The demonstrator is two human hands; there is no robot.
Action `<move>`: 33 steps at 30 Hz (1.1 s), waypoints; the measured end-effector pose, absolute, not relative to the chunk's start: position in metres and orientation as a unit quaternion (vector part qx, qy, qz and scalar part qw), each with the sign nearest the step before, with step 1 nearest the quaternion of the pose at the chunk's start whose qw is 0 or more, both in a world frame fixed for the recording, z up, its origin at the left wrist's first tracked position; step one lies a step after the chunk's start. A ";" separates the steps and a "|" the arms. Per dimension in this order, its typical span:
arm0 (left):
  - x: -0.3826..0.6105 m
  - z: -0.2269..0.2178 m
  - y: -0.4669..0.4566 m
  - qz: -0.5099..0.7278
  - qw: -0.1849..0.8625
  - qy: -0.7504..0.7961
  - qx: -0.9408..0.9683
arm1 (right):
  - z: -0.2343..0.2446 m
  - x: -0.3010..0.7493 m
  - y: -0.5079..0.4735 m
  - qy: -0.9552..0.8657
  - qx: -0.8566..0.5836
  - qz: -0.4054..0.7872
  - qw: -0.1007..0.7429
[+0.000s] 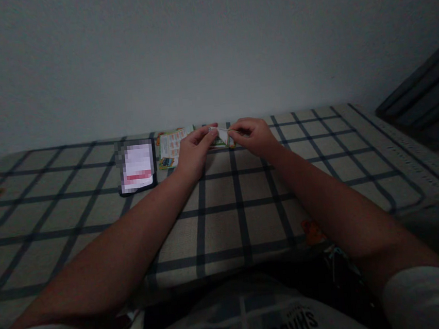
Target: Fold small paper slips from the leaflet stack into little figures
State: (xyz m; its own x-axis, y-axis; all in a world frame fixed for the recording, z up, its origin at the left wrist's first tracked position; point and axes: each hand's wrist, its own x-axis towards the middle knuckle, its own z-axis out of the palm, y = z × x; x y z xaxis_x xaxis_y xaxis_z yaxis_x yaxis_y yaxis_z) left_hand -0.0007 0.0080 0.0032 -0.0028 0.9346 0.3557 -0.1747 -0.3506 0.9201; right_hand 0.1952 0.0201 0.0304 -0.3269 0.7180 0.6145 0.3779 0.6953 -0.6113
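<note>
A small white piece of paper (223, 135) is stretched between my two hands at the far side of the table. My left hand (195, 154) has its fingers closed on the paper's left end. Thumb and fingertips of my right hand (253, 134) pinch the right end. Some green and yellow printed material shows just below the paper; whether it is a separate piece, I cannot tell. Partly behind my left hand lies a colourful printed sheet (169, 146) with rows of small orange and white blocks. The dim light hides finer detail.
Left of the printed sheet lies a dark-edged device with a lit, pixelated screen (138, 164). A checked cloth (222, 231) covers the table, which meets a plain wall (208, 51) at the back. A dark slatted object (426, 93) stands beyond the right end.
</note>
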 end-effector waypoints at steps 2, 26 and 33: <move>0.000 0.007 0.003 0.597 0.438 0.363 0.566 | 0.031 0.195 0.020 -0.795 -0.348 0.187 0.461; -0.003 0.010 0.003 0.559 0.370 0.415 0.615 | 0.020 0.194 0.028 -0.742 -0.340 0.340 0.468; 0.002 0.007 -0.001 0.568 0.352 0.435 0.604 | 0.020 0.196 0.031 -0.756 -0.347 0.287 0.474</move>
State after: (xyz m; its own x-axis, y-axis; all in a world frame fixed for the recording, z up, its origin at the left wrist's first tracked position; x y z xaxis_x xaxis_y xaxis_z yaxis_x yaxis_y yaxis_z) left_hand 0.0020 -0.0005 0.0068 -0.0219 0.9249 0.3796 0.1253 -0.3741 0.9189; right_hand 0.1963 0.0310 0.0202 -0.3087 0.7975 0.5184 0.2538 0.5943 -0.7631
